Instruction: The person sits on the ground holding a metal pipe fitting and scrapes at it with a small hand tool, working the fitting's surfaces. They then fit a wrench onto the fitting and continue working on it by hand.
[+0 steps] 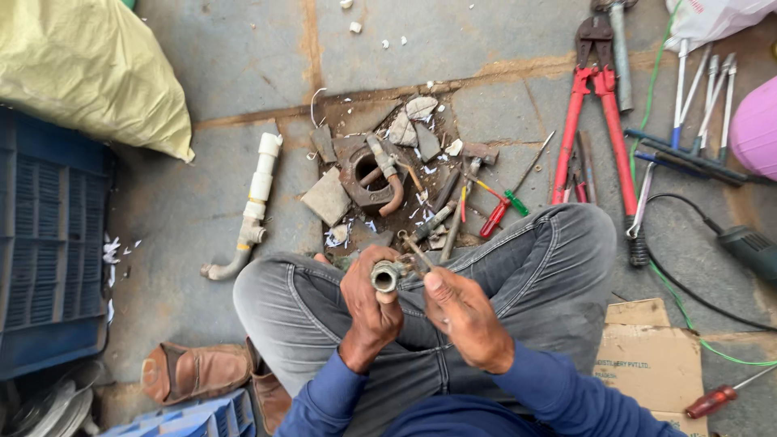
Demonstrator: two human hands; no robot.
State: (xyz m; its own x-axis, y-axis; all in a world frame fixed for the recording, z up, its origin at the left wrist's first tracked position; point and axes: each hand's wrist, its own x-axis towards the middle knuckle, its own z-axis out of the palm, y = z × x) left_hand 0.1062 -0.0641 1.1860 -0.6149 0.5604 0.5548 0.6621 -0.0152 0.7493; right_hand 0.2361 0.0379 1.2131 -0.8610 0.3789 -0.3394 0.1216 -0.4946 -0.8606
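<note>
head view: the person sits cross-legged on a concrete floor, both hands raised over the lap. the left hand [368, 301] is wrapped closed around a short metal pipe fitting [386, 276], holding it upright-ish so its round open mouth faces the camera; the fitting sits at the top of the fist, just above the knees. the right hand [463, 314] is curled narrow, thumb and fingers pinched on a thin metal tool [415, 252] whose long axis runs up and to the left, its tip touching or just beside the fitting's side; i cannot tell whether it is inside a slot. so the fitting lies directly left of the right hand, and the left hand is the nearer one, since it carries it.

beyond the knees lies a scatter of scrap: a rusty square metal block [366, 174] with a bent tap-like piece across it, broken stone chips, and a screwdriver with a red handle [494, 218] near a green-handled one. a white plastic pipe assembly [252, 206] lies well to the left, its axis running away from the person. red bolt cutters [591, 121] lie to the right, near a power tool with a black cord [749, 247].

packages: a yellowish sack [89, 73] at upper left over a blue crate [48, 243]; a flattened brown cardboard box [655, 360] with dark print at lower right; a white plastic bag [712, 16] at the top right corner.
</note>
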